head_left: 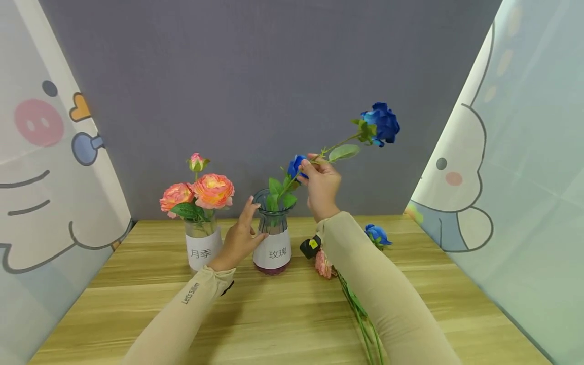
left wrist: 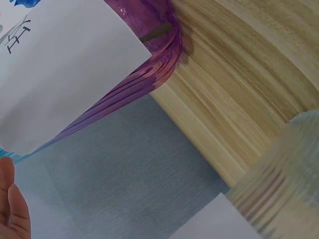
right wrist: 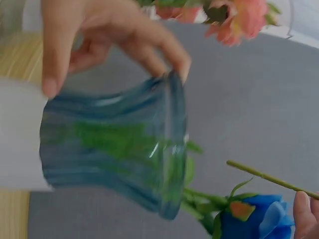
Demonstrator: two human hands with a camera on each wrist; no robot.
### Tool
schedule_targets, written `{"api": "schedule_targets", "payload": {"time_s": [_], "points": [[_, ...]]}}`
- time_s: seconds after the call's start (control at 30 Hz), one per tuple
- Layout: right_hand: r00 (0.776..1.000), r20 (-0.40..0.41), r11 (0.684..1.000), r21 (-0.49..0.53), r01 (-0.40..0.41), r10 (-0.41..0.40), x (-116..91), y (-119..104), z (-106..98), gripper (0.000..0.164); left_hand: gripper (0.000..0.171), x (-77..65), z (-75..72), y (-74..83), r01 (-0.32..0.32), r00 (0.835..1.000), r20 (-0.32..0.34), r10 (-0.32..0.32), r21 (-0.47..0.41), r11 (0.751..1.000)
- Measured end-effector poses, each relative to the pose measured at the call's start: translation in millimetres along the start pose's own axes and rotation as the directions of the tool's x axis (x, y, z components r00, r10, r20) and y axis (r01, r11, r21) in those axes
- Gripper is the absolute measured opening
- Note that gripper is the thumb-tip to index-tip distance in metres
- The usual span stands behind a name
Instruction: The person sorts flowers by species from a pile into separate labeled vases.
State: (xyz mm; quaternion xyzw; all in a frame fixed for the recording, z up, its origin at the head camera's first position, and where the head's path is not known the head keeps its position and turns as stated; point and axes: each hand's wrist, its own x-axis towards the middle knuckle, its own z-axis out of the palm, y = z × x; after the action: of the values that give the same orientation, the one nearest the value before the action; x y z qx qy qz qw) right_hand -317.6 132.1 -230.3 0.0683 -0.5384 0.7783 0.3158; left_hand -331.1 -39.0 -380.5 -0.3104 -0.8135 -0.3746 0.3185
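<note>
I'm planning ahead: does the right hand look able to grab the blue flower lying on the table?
Probably not yet: the right hand holds another blue flower, though nothing appears to cover the lying flower's bloom.

Two Chinese labels and one English sleeve print can be read.

The clear vase (head_left: 195, 230) wears a white paper label (head_left: 204, 251) with 月季, two black characters side by side and upright in the head view. The blue-and-purple vase (head_left: 269, 224) to its right bears a white paper wrap (head_left: 272, 251) with 玫瑰, in similar dark, upright print on the paper's right-hand part. On the beige sleeve (head_left: 190, 299) of the person's left arm, dark lettering reads "Let's Slim", running along the forearm toward the wrist. In the left wrist view, part of the writing on the blue-and-purple vase's paper shows near the upper-left edge, turned and cut off, too incomplete to read.
</note>
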Motion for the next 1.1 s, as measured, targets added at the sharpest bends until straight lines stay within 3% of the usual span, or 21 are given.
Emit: {"api": "schedule_targets", "payload": {"time_s": [0.17,0.37,0.63,0.8,0.93,1.1], "points": [[0.999,0.036,0.993,-0.118,0.011,-0.006,5.4,4.3,3.9,0.018,0.081,0.3,-0.9,-1.1,-0.009,1.000,-0.011,0.009,-0.002,1.000],[0.984,0.168,0.971,-0.238,-0.021,0.063,1.5,14.8,9.3,0.018,0.081,-1.5,-0.8,-1.1,-0.015,1.000,-0.011,0.015,0.013,1.000],[0.936,0.308,0.873,-0.487,0.003,0.168,-8.4,35.6,8.4,0.019,0.082,-6.6,0.2,-1.7,-0.008,1.000,-0.019,0.009,0.024,1.000],[0.924,0.300,0.820,-0.572,-0.023,0.236,-7.3,42.9,4.2,0.020,0.082,-6.6,-1.5,-1.2,-0.009,1.000,-0.028,0.010,0.027,1.000],[0.924,0.269,0.799,-0.599,-0.061,0.273,-5.6,42.9,1.6,0.019,0.080,-4.0,-1.7,0.1,-0.015,1.000,-0.012,0.015,0.018,1.000],[0.924,0.257,0.748,-0.662,-0.047,0.285,-6.9,42.3,3.0,0.019,0.079,-1.6,-1.6,0.8,-0.009,1.000,-0.004,0.009,0.012,1.000]]}}
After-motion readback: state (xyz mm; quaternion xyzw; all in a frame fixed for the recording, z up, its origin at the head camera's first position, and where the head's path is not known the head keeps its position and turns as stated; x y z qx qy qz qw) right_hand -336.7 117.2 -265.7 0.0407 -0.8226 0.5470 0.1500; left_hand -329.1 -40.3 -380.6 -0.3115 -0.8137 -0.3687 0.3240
